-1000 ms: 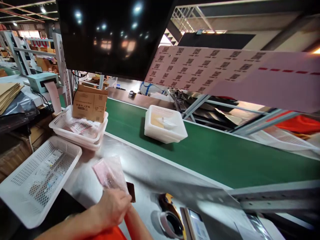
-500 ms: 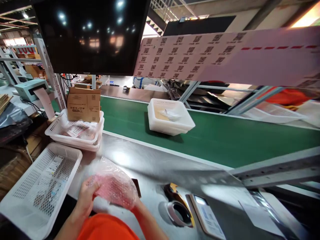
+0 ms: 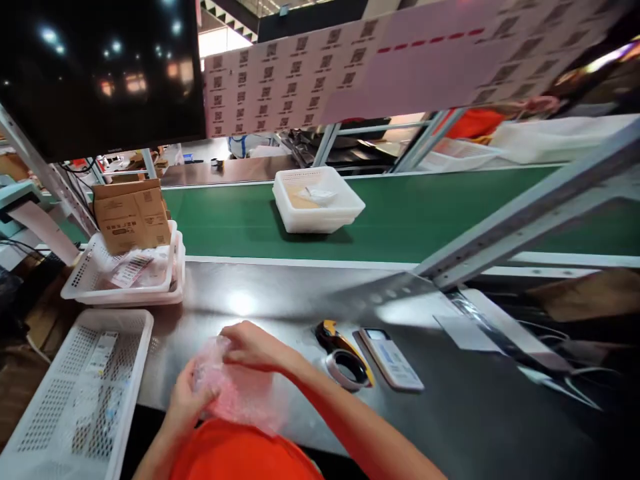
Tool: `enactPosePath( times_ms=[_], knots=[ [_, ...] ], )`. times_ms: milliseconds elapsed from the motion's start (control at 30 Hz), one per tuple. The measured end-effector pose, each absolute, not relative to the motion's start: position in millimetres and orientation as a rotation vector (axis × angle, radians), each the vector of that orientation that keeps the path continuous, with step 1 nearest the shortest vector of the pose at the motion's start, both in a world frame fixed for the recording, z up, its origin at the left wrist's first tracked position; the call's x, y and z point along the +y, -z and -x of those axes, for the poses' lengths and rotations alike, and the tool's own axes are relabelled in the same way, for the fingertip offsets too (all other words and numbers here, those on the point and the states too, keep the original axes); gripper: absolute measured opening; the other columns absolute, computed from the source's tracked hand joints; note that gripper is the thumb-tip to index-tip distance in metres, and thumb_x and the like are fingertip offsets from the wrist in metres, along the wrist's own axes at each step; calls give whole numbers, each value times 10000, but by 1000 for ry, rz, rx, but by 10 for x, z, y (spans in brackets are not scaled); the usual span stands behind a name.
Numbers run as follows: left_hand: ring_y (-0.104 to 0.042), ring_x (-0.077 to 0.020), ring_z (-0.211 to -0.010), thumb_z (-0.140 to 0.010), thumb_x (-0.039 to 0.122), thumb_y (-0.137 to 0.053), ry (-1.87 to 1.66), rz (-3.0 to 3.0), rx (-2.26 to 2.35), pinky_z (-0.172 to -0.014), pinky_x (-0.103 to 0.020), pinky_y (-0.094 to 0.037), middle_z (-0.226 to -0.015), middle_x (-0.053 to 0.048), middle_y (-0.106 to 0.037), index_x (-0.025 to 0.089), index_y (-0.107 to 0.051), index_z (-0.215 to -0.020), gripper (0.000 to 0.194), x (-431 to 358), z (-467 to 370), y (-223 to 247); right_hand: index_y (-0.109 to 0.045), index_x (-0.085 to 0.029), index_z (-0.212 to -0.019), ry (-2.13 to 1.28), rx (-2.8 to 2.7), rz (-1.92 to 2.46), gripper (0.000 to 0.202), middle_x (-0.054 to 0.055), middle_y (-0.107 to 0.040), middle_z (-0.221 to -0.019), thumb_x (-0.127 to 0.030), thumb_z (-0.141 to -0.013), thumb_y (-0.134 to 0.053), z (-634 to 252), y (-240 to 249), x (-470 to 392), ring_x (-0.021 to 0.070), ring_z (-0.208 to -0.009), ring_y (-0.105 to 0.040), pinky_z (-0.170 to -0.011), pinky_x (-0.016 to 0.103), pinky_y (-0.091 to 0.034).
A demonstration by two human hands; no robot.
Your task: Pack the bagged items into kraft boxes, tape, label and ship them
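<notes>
A piece of pinkish, see-through bubble wrap [image 3: 245,393] is held over the front of the metal bench, close to my body. My left hand [image 3: 190,393] grips its left side, thumb on top. At its upper edge my right hand [image 3: 250,347] is closed on the wrap, fingers bent downward and partly hidden. Whether anything lies inside the wrap I cannot tell. To the right of my hands sits a yellow-and-black tape dispenser [image 3: 345,360] with a roll of tape, and beside it a handheld device like a phone [image 3: 390,359] lies flat.
On the left stand a perforated white basket [image 3: 40,400] with small packets and stacked white baskets [image 3: 120,293] holding bagged items and a cardboard box [image 3: 133,220]. A white tub [image 3: 320,217] rests on the green conveyor belt [image 3: 225,227]. A slanted metal post [image 3: 525,207] rises at right.
My right hand has moved from beneath the right side of the bubble wrap to its upper left edge. The wrap is bunched closer to my left hand. The view has turned right.
</notes>
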State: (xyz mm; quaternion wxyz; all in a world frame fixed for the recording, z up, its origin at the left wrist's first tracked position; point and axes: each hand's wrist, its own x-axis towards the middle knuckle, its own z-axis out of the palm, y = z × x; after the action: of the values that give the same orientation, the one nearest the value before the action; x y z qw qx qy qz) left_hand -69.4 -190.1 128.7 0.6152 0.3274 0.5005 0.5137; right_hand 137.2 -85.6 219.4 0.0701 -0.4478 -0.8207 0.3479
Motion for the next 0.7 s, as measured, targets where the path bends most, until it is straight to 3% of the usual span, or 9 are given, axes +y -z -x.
enactPosePath(
  times_ms=[67,100,167,300,433,567,700],
  knots=[
    [-723,-296,-1010,-620,516,-936,-1081,-813,1208,-900,-347,-555,-1095,-150,-778,131,-720,-1200,728,-1838,654,-1241,-799,-202,-996,-901,-2633,1349,171,42,-775,-873,-235,-838,-744,-1273,-2208,-813,215,-782,-705,-626,271,-426],
    [-724,-288,-963,-628,509,-927,-1037,-812,1239,-867,-344,-560,-1028,-140,-782,126,-737,-1141,667,-1800,631,-1220,-797,-199,-940,-803,-2671,1351,113,40,-765,-856,-191,-864,-715,-1227,-2177,-828,199,-752,-689,-594,271,-377],
    [-712,-265,-865,-629,464,-910,-996,-753,1295,-775,-336,-565,-922,-108,-771,135,-746,-1040,551,-1726,573,-1194,-791,-191,-921,-579,-2729,1282,123,56,-759,-894,-138,-903,-682,-1131,-2049,-941,201,-772,-681,-583,293,-341],
    [-675,-230,-758,-594,342,-828,-1069,-501,1307,-655,-316,-551,-832,-62,-740,149,-735,-904,376,-1640,506,-1234,-759,-149,-993,-280,-2786,1039,89,103,-744,-960,-152,-948,-683,-1008,-1678,-1309,243,-863,-664,-645,343,-422],
    [-695,-215,-760,-579,334,-806,-1049,-248,1149,-719,-317,-586,-840,-88,-758,119,-735,-852,355,-1684,611,-1324,-691,-154,-1197,-218,-2632,908,241,103,-740,-1099,-224,-966,-682,-1110,-1348,-1546,252,-927,-639,-796,388,-516],
    [-713,-213,-724,-678,438,-831,-935,-149,1174,-657,-331,-604,-900,-95,-771,135,-717,-983,445,-1792,688,-1375,-597,-117,-1370,-362,-2519,843,552,175,-675,-1336,-380,-908,-747,-1244,-1102,-1710,326,-1154,-599,-994,476,-524],
    [-713,-200,-682,-693,451,-886,-825,-233,1263,-597,-306,-587,-881,-57,-761,179,-680,-1071,509,-1794,614,-1373,-585,-113,-1392,-381,-2472,893,451,199,-686,-1324,-313,-989,-620,-1379,-1035,-1698,319,-1160,-611,-1005,482,-529]
  ],
)
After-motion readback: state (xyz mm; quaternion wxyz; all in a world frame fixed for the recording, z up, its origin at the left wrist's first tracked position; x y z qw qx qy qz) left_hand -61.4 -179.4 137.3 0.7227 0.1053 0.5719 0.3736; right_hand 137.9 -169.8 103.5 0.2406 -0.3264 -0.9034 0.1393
